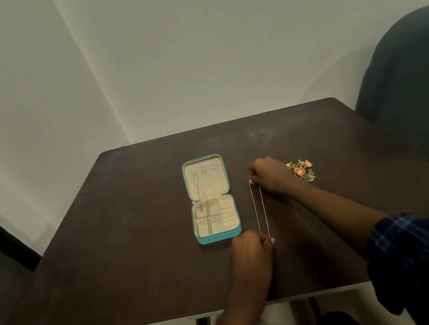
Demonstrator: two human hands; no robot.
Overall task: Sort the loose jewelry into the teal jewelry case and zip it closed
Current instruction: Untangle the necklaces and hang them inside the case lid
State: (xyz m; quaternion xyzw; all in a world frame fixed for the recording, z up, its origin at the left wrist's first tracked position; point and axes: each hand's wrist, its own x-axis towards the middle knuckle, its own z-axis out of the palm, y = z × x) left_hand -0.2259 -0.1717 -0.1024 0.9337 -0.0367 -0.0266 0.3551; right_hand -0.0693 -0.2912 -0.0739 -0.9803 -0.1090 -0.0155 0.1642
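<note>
Both hands are stretching a thin chain (pixel 259 209) taut: the right hand (pixel 270 174) is pinching its far end, the left hand (pixel 252 247) its near end, just right of the open teal case (pixel 218 236) on the dark table (pixel 109 252). A loose jewelry pile (pixel 302 170) is lying beyond the right hand.

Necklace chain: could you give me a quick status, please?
Both hands pinch chain, stretched taut. Case open beside it. Jewelry pile waiting. Nothing blocking.
</note>
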